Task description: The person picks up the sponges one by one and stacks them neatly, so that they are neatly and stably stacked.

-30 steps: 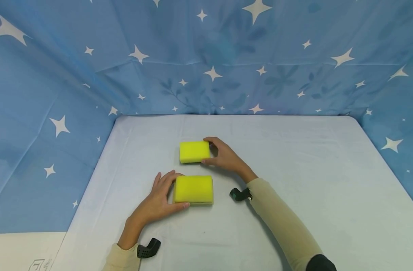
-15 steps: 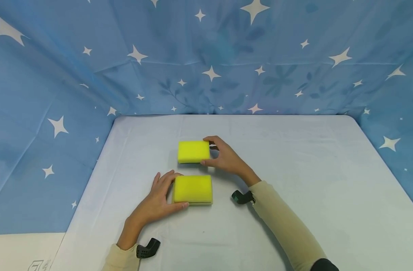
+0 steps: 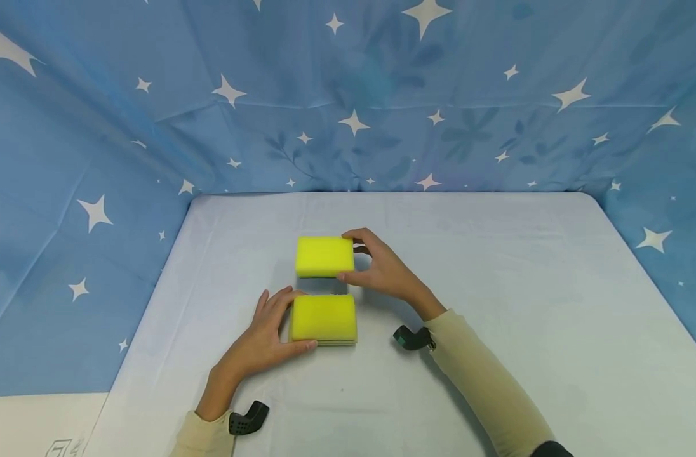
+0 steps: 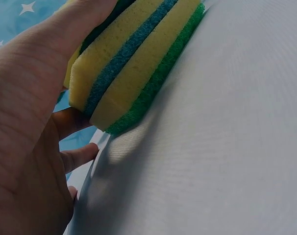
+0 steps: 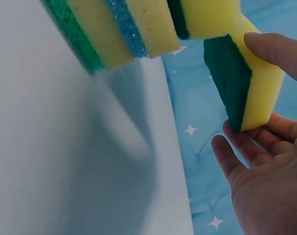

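Observation:
My left hand (image 3: 262,343) grips a stack of scouring sponges (image 3: 324,318) at its left side, thumb at the near edge and fingers at the far edge. In the left wrist view, yellow foam layers alternate with green and blue scouring pads on this stack (image 4: 134,63). Just beyond it, my right hand (image 3: 385,270) holds another yellow sponge (image 3: 324,257) by its right end. That sponge (image 5: 263,98) is off the table, its dark green side facing down, as the right wrist view shows. Its lower face is hidden in the head view.
A white cloth covers the table (image 3: 496,285). Blue curtains with white stars (image 3: 354,120) enclose the back and sides. A small black device (image 3: 249,419) sits at the left wrist and another (image 3: 412,338) at the right.
The sponge in my right hand has risen and shifted slightly left; its shadow shows more below it. My left hand keeps its grip on the stack.

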`<action>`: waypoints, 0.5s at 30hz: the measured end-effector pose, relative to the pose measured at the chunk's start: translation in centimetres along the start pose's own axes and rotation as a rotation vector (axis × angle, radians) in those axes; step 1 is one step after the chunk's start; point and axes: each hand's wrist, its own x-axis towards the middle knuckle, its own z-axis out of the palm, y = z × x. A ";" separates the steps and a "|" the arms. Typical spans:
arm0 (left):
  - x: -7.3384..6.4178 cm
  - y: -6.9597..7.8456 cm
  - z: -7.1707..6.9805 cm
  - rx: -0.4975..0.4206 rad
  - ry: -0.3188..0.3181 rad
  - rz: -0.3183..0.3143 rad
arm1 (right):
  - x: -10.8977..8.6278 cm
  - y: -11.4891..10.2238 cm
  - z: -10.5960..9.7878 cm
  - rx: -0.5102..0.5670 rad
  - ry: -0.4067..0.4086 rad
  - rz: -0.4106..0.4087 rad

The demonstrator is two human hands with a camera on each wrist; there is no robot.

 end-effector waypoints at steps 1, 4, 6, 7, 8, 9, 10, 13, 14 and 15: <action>0.0 0.0 0.0 -0.003 0.000 -0.002 | -0.1 -0.1 0.0 0.002 0.000 -0.006; 0.0 0.0 0.0 -0.013 -0.001 -0.006 | -0.4 -0.4 -0.1 0.008 0.001 -0.027; 0.0 0.0 0.0 -0.017 -0.002 -0.005 | -0.6 -0.6 -0.1 0.010 0.001 -0.039; 0.0 0.0 0.0 -0.020 -0.001 -0.003 | -0.7 -0.6 -0.1 0.013 -0.001 -0.046; 0.0 -0.1 0.0 -0.021 -0.002 -0.002 | -0.8 -0.7 0.0 0.015 -0.002 -0.052; 0.0 -0.1 0.0 -0.023 -0.002 -0.002 | -0.9 -0.8 0.0 0.018 -0.003 -0.060; 0.0 -0.1 0.0 -0.024 -0.002 -0.002 | -1.0 -1.0 0.0 0.019 -0.004 -0.064; 0.0 -0.2 0.0 -0.023 -0.001 0.004 | -1.3 -1.2 0.0 0.018 -0.007 -0.080; 0.0 -0.2 0.1 -0.022 0.000 0.007 | -1.4 -1.3 0.0 0.019 -0.008 -0.084; 0.0 -0.2 0.1 -0.020 0.001 0.012 | -1.5 -1.4 0.0 0.016 -0.009 -0.088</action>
